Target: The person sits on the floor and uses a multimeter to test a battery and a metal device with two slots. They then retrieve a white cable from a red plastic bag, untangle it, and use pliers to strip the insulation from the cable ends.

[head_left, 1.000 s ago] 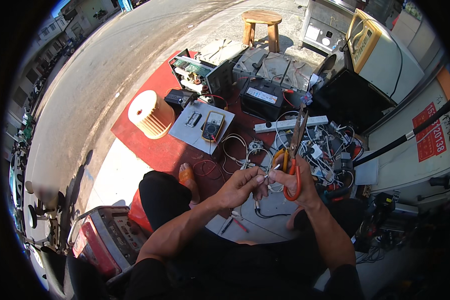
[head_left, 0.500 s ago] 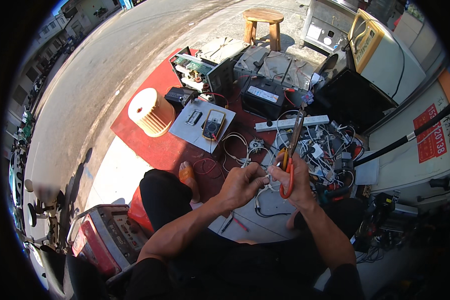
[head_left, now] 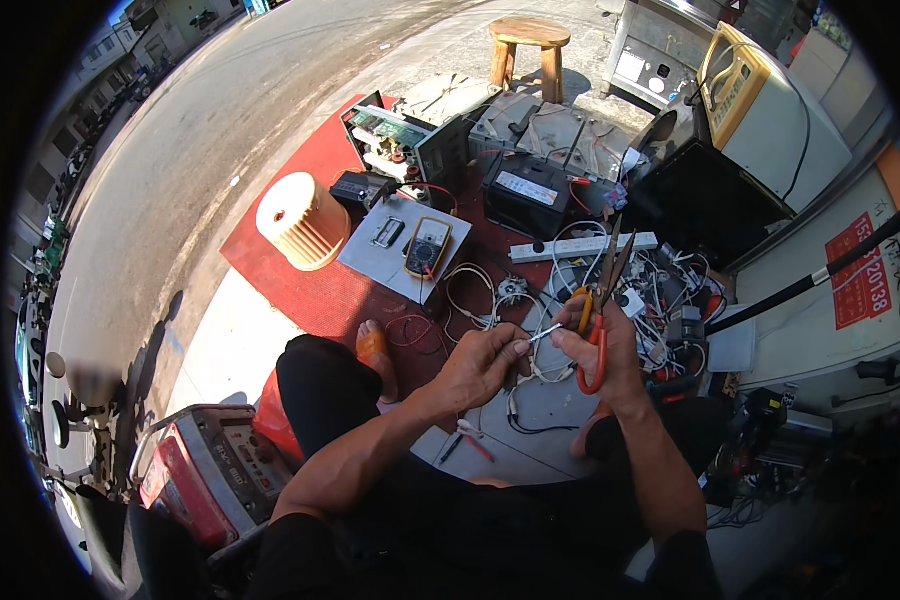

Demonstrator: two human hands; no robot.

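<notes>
My left hand [head_left: 482, 368] is closed in a pinch on a thin white cable [head_left: 547, 333], whose short end sticks out toward my right hand. My right hand [head_left: 615, 352] grips a pair of scissors [head_left: 597, 340] with red and yellow-orange handles. The scissors' dark blades point away from me, slightly parted. The thumb of my right hand is close to the cable's end; whether it touches is hard to tell. Below my left hand, a red test probe [head_left: 481, 449] and a black one lie on the pale floor.
A yellow multimeter [head_left: 428, 246] rests on a grey panel [head_left: 365, 262] over the red mat. Beyond are a black battery [head_left: 526, 196] and an opened device [head_left: 410, 140]. A white power strip [head_left: 582, 247] borders tangled cables [head_left: 660, 310] at right. A red generator [head_left: 215, 470] stands left.
My right hand has moved slightly right, away from my left. The scissors' blades have parted, and more of the white cable's end shows between the hands.
</notes>
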